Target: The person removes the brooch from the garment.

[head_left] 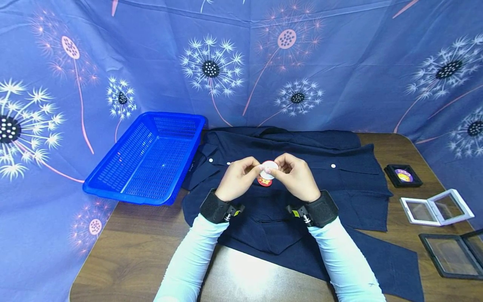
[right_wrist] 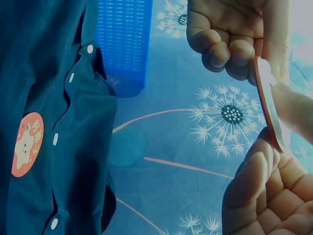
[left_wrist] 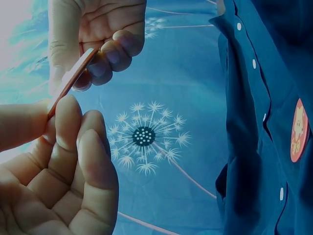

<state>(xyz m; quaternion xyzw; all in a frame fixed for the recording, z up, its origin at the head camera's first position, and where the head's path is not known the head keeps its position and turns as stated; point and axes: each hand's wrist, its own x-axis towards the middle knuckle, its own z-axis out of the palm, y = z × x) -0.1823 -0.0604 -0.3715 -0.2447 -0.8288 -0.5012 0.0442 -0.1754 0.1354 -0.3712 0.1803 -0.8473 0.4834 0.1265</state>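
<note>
Both hands meet above a dark navy button shirt [head_left: 234, 147] spread over the table. Between thumb and fingers, my left hand [head_left: 237, 180] pinches one side of a round badge-like disc [head_left: 269, 173], white on its upper face with a red edge. My right hand [head_left: 299, 179] pinches the opposite side, and both thumbs press on the white face. In the left wrist view the disc [left_wrist: 72, 78] shows nearly edge-on. Below it on the shirt lies a second round disc [head_left: 265, 183], red with a yellow cartoon figure, also seen in the right wrist view.
A blue plastic basket [head_left: 171, 195] stands at the left. Along the right side of the wooden table [head_left: 139, 247] are a small black case [head_left: 394, 178] with a purple-and-yellow disc, an opened white frame [head_left: 434, 220] and an opened black frame [head_left: 432, 256]. Patterned blue cloth [head_left: 241, 100] hangs behind.
</note>
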